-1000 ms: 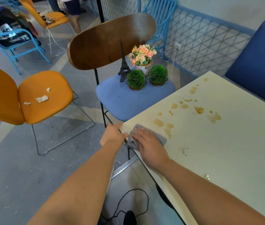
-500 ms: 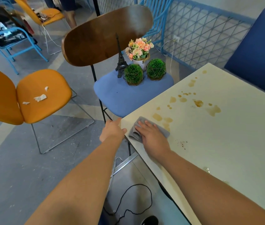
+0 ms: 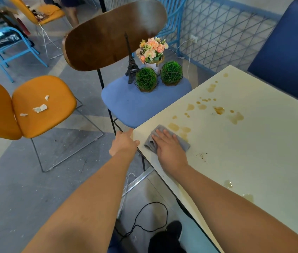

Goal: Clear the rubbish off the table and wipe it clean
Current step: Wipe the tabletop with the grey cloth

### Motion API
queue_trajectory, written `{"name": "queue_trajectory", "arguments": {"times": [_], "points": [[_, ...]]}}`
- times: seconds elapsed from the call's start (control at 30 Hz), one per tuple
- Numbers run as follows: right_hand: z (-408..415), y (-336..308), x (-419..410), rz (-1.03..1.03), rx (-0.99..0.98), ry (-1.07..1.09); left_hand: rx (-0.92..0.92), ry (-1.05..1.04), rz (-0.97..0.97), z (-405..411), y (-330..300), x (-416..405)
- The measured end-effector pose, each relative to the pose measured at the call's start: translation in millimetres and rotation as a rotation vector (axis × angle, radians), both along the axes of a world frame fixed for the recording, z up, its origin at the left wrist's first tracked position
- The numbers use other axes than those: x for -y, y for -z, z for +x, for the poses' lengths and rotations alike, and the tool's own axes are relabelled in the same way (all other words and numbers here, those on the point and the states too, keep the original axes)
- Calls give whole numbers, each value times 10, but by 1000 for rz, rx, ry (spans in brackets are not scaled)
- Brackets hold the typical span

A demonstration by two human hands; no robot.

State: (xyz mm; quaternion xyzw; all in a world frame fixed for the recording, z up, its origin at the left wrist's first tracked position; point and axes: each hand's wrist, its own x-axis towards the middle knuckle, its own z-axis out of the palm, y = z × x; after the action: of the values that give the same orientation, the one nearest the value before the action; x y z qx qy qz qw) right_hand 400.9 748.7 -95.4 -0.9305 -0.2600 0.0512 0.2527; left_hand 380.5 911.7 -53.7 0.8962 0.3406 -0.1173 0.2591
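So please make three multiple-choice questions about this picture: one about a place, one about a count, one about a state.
1. Where does the Eiffel Tower model stand?
A. on the table
B. on the blue chair seat
C. on the floor

2. How many round green plants are on that seat?
A. one
B. two
C. four

3. How does the right hand meet the grey cloth?
A. lies flat on it
B. lifts it in the air
C. is apart from it

Answers: 1 B, the model is beside the flower pot on the seat; 2 B, two balls side by side; 3 A, straight fingers press the cloth to the table.
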Motion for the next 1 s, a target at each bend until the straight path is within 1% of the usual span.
{"name": "queue_trajectory", "arguments": {"times": [0.07, 0.1, 0.2, 0.27, 0.37, 0.43, 0.5, 0.57, 0.6, 0.67, 0.73, 0.8, 0.87, 0.93, 1.0], "points": [[-108, 4, -132, 5, -5, 52, -3, 5, 4, -3, 7, -3], [-187, 7, -167, 19, -9, 39, -3, 7, 7, -6, 8, -5], [-345, 23, -98, 46, -3, -99, -1, 8, 2, 7, 3, -32], [-261, 33, 82, 63, -3, -114, -2, 4, -12, 18, 17, -45], [-5, 37, 481, 64, 50, 16, -15, 32, -4, 32, 35, -50], [141, 52, 708, 23, 50, 115, -39, 50, 11, 58, 24, -50], [168, 44, 711, 31, 42, 240, -78, 81, 38, 103, -25, -38], [51, 9, 475, 94, 25, 334, -113, 141, 81, 158, -63, -21], [-41, 2, 343, 124, 21, 304, -118, 162, 93, 173, -72, -3], [-222, 22, 211, 147, 12, 144, -114, 168, 76, 183, -71, 42], [-158, 27, 321, 154, -5, 58, -101, 151, 43, 202, -54, 75], [55, 13, 508, 178, -14, 108, -90, 165, 58, 231, -21, 85], [234, -17, 625, 142, -14, 231, -71, 217, 100, 280, 23, 57], [259, -12, 556, 105, 16, 323, -40, 261, 134, 338, 51, 29], [118, -1, 351, 120, 19, 314, 6, 294, 133, 396, 75, 12]]}}
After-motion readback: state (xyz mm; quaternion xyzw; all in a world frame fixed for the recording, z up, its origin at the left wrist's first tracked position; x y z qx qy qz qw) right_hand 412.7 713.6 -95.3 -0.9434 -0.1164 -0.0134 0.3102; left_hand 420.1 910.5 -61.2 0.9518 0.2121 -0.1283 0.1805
